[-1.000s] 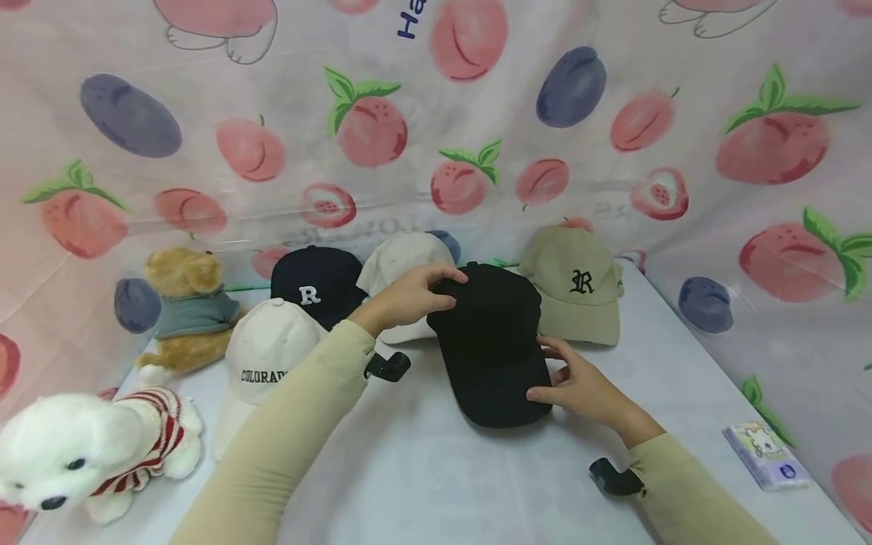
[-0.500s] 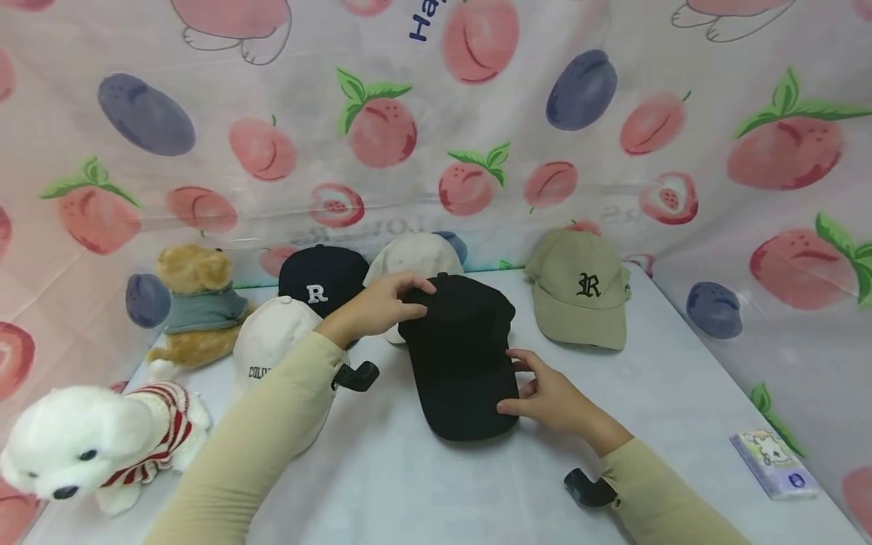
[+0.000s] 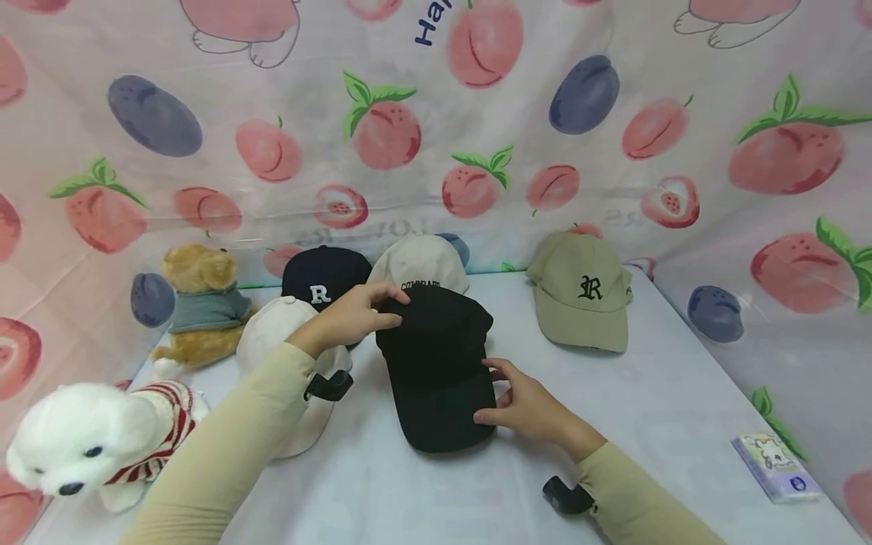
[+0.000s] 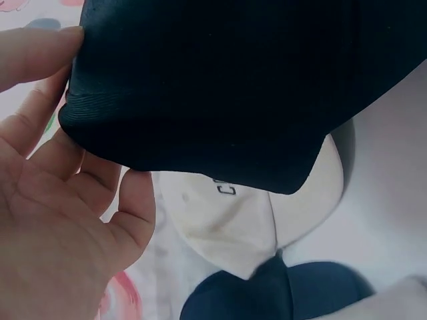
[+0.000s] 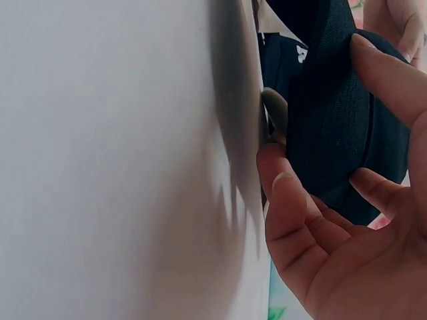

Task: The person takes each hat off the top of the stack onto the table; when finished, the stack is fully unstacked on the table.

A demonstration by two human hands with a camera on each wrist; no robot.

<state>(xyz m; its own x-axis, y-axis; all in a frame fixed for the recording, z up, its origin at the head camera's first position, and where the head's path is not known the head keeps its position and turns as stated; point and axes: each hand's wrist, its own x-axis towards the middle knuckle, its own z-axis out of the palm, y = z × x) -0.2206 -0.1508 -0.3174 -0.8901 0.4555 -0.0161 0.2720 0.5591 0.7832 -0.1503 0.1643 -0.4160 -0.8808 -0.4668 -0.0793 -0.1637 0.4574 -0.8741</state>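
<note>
A plain black baseball cap (image 3: 439, 371) hangs over the middle of the white table, brim towards me, held by both hands. My left hand (image 3: 350, 314) pinches the crown's left edge; in the left wrist view, the thumb of that hand (image 4: 60, 207) lies on the cloth with fingers behind it. The right hand (image 3: 527, 405) grips the brim's right side, and the right wrist view shows its thumb and fingers on either side of the black brim (image 5: 333, 113). Behind the black cap sits a white cap (image 3: 418, 265) with dark lettering, partly covered.
A navy cap (image 3: 327, 272) with a white R stands at the back left. Another white cap (image 3: 272, 325) is partly behind my left arm. At the back right is a khaki cap (image 3: 579, 291). Plush dogs (image 3: 88, 439) line the left; a small packet (image 3: 777, 465) lies right.
Both hands have carried the black cap left and towards me, away from the khaki cap. Lettering on the white cap behind it has come into view. The head view has shifted slightly.
</note>
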